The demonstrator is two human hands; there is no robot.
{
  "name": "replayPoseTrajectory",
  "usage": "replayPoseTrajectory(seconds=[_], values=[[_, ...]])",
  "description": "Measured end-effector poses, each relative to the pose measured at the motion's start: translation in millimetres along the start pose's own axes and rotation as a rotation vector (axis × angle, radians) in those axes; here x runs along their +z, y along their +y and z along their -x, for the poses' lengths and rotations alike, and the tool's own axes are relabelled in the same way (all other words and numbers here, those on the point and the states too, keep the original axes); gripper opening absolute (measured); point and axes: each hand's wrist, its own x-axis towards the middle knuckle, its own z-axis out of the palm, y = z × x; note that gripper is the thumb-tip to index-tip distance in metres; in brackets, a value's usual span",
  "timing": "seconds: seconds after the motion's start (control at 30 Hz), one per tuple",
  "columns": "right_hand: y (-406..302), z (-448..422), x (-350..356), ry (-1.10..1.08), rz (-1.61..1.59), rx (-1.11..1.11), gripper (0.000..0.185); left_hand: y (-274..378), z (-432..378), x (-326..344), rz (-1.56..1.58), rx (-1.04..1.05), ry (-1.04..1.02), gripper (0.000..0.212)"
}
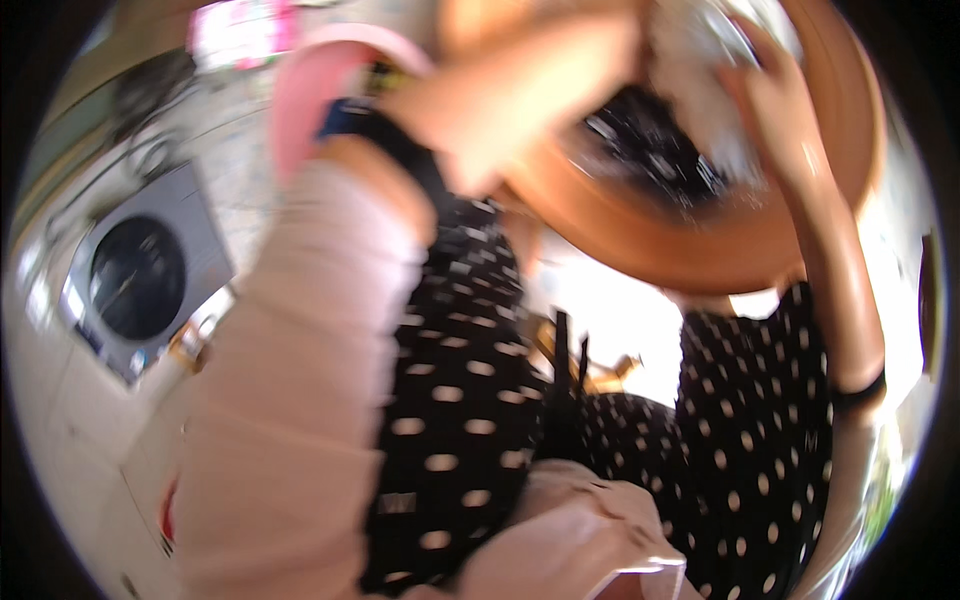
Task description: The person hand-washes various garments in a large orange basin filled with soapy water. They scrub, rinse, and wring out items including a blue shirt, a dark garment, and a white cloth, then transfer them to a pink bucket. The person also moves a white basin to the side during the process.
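Observation:
My left hand (pixel 525 94) is strongly blurred across the near left side of a brown round basin (pixel 615 240) at the top; its fingers, and anything in them, cannot be made out. A dark band is round that wrist, below a pale pink sleeve. My right hand (pixel 784 120) is over the basin's right part, its fingers around a pale, shiny object (pixel 731 45) too blurred to name. Whitish, foamy-looking material lies beside and below it. Dark, wet-looking material (pixel 652 142) with bright glints sits in the basin between the hands.
Left of the basin is a pink round container (pixel 322 82), partly hidden by my left arm. A grey box-like thing with a dark round panel (pixel 139 277) stands on the pale tiled floor (pixel 82 420). My knees, in black dotted fabric (pixel 457 427), are close below the basin.

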Motion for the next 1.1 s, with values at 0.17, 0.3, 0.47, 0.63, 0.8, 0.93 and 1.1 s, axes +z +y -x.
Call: replayPoseTrajectory(seconds=[0.17,0.3,0.47,0.63,0.8,0.93,1.1], values=[[-22.6,43.8,9.0,0.075,0.171,-0.337,0.064,5.7,22.5,27.1,0.348,-0.072,0.011,0.026],[48.5,-12.2,-0.9,0.227,0.493,-0.937,0.062,9.3,28.8,41.0,0.666,-0.134,-0.003,0.029],[124.7,-65.8,-56.5,0.182,0.691,-0.399,0.059,37.3,34.6,17.5,0.022,0.042,0.05,0.032],[129.7,-20.6,-31.3,0.104,0.869,-0.398,0.071,42.8,27.9,9.8,-0.771,0.211,0.231,0.078],[133.4,-37.8,10.1,-0.151,1.196,-0.099,0.068,-5.4,-8.0,45.2,-1.558,0.25,0.065,0.072],[152.7,-82.7,-5.5,-0.237,1.117,-0.064,0.045,-15.7,-37.6,40.6,-1.529,0.162,0.133,0.056],[154.1,-79.2,-8.5,-0.019,0.947,-0.282,0.039,2.9,-41.4,22.3,-1.211,0.19,0.234,0.041]])
